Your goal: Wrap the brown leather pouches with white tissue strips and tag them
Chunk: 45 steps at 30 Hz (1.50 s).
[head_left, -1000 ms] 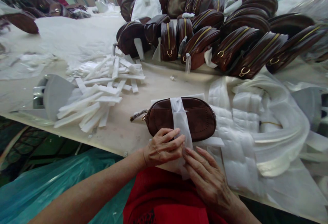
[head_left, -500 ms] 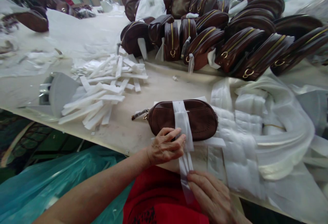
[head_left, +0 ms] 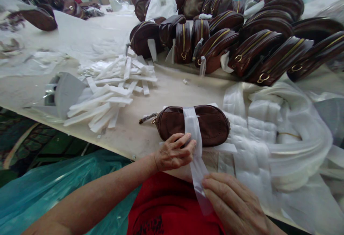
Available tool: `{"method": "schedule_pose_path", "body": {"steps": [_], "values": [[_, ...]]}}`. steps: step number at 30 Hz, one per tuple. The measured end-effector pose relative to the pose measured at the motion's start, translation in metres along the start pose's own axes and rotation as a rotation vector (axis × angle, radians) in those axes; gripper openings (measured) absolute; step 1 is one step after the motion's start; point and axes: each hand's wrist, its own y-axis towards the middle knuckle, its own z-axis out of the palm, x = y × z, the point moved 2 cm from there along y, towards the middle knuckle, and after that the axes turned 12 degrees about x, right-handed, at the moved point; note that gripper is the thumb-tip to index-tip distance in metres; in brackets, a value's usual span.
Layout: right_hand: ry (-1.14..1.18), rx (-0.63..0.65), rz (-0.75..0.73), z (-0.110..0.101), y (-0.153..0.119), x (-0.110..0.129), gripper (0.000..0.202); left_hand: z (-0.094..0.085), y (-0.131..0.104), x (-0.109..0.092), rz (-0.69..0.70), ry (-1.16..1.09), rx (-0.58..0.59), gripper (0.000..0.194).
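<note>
At the far left a thin teal plastic sheet hangs crinkled and glossy below the counter, on which a smooth grey, round-sided holder stands beside a loose heap of flat, matte white strips. To their right, at the near edge, lies an oval brown pouch, a slim wrapped zip pull poking from its left end. The pouch looks light and fairly soft, with a smooth, leather-like skin that could mark or slide a little; the rounded ends, clear of the pull, seem the best hold. The left hand sets its bent fingers on a translucent white band at the pouch's lower edge; whether the thumb pinches from beneath is hidden. The band crosses the pouch's middle and looks limp, thin and slippery, easily creased, so a flat pinch near its end suits it. The right hand grips that band near its free end. Behind, glossy brown bags with gold-toned zips lean in rows, and at the right lies quilted, cloudy white wrapping.
</note>
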Motion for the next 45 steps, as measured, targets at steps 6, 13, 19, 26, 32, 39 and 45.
{"method": "schedule_pose_path", "body": {"steps": [6, 13, 19, 26, 32, 39, 45], "values": [[0.069, -0.049, -0.038, -0.01, 0.036, -0.039, 0.021, -0.004, -0.004, 0.004, -0.033, -0.14, 0.021, 0.01], [0.073, -0.014, 0.018, 0.017, 0.081, -0.1, 0.021, -0.005, -0.004, 0.006, -0.048, -0.261, -0.07, 0.014], [0.129, 0.025, 0.212, 0.041, 0.084, -0.12, 0.02, 0.001, -0.009, 0.008, -0.055, -0.274, -0.106, 0.011], [0.275, 0.038, 0.345, 0.049, 0.08, -0.123, 0.014, -0.02, 0.009, 0.012, -0.191, -0.47, 0.003, 0.013], [0.307, -0.02, 0.33, 0.051, 0.079, -0.123, 0.014, -0.016, 0.029, 0.015, -0.365, -0.216, 0.131, 0.016], [0.307, -0.092, 0.393, 0.05, 0.08, -0.127, 0.01, -0.01, 0.025, 0.014, -0.331, -0.077, 0.169, 0.023], [0.263, -0.137, 0.452, 0.053, 0.08, -0.129, 0.015, -0.01, 0.027, 0.015, -0.325, -0.11, 0.153, 0.024]]}}
